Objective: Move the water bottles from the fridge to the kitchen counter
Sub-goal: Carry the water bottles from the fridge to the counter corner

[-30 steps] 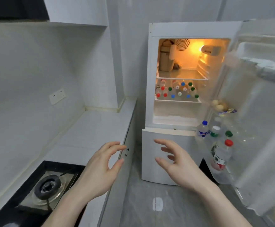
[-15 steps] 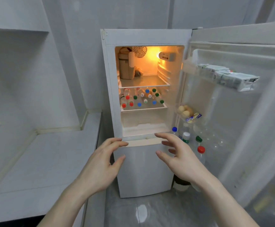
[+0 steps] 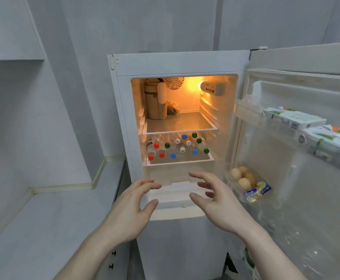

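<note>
Many capped water bottles (image 3: pixel 177 147) lie across the fridge (image 3: pixel 122 122) middle shelf (image 3: pixel 180 161), caps toward its front edge, while left hand (image 3: pixel 131 207) and right hand (image 3: pixel 218 201) hover below, fingers loosely spread, grasping nothing.

I am wearing nothing on my left hand (image 3: pixel 130 217) or my right hand (image 3: pixel 219 205): both are showing bare, with no rings, no watch and no gloves. My forearms are showing bare too, right down to the bottom edge of the view, with no sleeve reaching them. My fingernails are looking short and unpainted.
</note>
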{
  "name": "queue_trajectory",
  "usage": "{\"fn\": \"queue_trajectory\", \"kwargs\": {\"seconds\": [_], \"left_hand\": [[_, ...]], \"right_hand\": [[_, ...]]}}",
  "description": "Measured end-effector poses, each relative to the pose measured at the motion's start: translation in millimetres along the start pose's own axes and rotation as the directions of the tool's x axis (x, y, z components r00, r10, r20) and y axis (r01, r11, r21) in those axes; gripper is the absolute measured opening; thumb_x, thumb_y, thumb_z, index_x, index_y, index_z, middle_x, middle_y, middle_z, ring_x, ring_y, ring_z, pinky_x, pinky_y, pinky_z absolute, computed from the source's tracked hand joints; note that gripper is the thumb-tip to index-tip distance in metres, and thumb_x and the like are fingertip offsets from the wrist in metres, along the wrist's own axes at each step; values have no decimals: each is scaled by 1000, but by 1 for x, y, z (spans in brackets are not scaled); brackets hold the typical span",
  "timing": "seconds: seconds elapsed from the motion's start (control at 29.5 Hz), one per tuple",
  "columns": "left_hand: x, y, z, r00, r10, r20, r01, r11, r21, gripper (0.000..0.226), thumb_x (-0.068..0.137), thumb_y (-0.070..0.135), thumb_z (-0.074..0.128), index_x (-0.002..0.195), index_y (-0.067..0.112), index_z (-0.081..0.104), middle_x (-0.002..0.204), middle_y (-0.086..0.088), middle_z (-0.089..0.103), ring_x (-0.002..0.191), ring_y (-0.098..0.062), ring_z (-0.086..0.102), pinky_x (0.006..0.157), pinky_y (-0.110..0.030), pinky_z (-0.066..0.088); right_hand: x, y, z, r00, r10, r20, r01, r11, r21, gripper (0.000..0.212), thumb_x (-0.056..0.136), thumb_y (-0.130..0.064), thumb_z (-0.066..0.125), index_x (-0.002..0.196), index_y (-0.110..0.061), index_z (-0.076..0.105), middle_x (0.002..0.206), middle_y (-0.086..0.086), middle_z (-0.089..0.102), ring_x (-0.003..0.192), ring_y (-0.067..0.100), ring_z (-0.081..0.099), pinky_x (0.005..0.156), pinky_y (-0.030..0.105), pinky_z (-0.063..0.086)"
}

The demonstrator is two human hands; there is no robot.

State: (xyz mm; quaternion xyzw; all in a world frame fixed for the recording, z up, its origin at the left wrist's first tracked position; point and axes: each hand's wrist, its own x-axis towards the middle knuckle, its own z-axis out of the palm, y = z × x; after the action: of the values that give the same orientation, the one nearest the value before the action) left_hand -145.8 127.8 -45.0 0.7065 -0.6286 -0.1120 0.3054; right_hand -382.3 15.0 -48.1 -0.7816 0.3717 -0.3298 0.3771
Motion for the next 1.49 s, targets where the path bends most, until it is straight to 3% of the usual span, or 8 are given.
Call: {"fn": "queue_trajectory", "kwargs": {"seconds": [0.24, 0.44, 0.58, 0.81, 1.02, 1.25, 1.39, 1.49], "left_hand": [[69, -24, 13, 998, -49, 35, 49, 999, 15, 34, 102, 38, 58, 135, 45, 55, 140, 37, 39, 83, -2, 58, 100, -22, 44], [124, -51, 16, 997, -40, 63, 40, 999, 3, 34, 100, 36, 60, 133, 45, 56, 138, 33, 43, 125, 3, 48, 109, -21, 39], [171, -76, 18, 994, -58, 88, 57, 998, 22, 37, 100, 35, 61, 136, 41, 56, 146, 22, 46, 133, -4, 47, 111, -27, 40], [253, -111, 40, 964, -180, 196, 217, 959, -183, 38, 100, 28, 62, 138, 28, 53, 135, 6, 55, 102, -6, 60, 69, -12, 43], [313, -137, 76, 925, -351, 143, 379, 863, -334, 30, 100, 27, 61, 128, 28, 49, 129, 8, 50, 115, -15, 51, 92, -29, 42], [383, -164, 112, 792, -604, 81, 542, 637, -549, 52, 87, 36, 66, 135, 22, 50, 128, -4, 63, 115, -30, 62, 100, -51, 54], [410, -162, 117, 727, -687, 2, 535, 564, -630, 11, 95, 29, 60, 96, 21, 53, 93, -5, 69, 87, -29, 68, 83, -52, 62], [430, -167, 123, 671, -741, 35, 564, 478, -673, 24, 102, 29, 55, 122, 17, 48, 94, -2, 59, 84, -27, 65, 67, -41, 62]], "right_hand": [[74, 24, 3, 1000, 17, 2, -17, 1000, -3, 47, 97, -28, 69, 136, -50, 54, 137, -33, 51, 121, -14, 51, 95, 12, 42], [116, 39, 18, 996, 93, -14, -93, 996, -17, 48, 97, -32, 68, 139, -48, 52, 140, -27, 50, 122, -2, 54, 102, 24, 46], [152, 48, 33, 989, 141, -46, -143, 989, -42, 48, 96, -32, 68, 138, -48, 52, 141, -24, 50, 120, -1, 56, 100, 26, 49], [211, 61, 57, 969, 235, -82, -236, 972, -7, 47, 95, -29, 70, 138, -40, 56, 136, -20, 56, 114, 0, 60, 86, 25, 51], [267, 84, 79, 948, 315, -55, -313, 949, 35, 43, 95, -26, 71, 135, -34, 60, 131, -16, 62, 96, -2, 67, 75, 17, 49], [351, 121, 100, 914, 405, -29, -405, 914, 18, 41, 95, -29, 71, 134, -25, 60, 127, -7, 62, 114, 16, 61, 98, 37, 52], [391, 141, 110, 892, 452, -7, -451, 891, 44, 38, 92, -34, 70, 128, -28, 59, 122, -5, 64, 110, 20, 66, 97, 47, 58], [422, 154, 117, 881, 474, 10, -472, 876, 100, 35, 94, -33, 68, 125, -21, 59, 117, -1, 66, 101, 21, 69, 88, 44, 62]]}}
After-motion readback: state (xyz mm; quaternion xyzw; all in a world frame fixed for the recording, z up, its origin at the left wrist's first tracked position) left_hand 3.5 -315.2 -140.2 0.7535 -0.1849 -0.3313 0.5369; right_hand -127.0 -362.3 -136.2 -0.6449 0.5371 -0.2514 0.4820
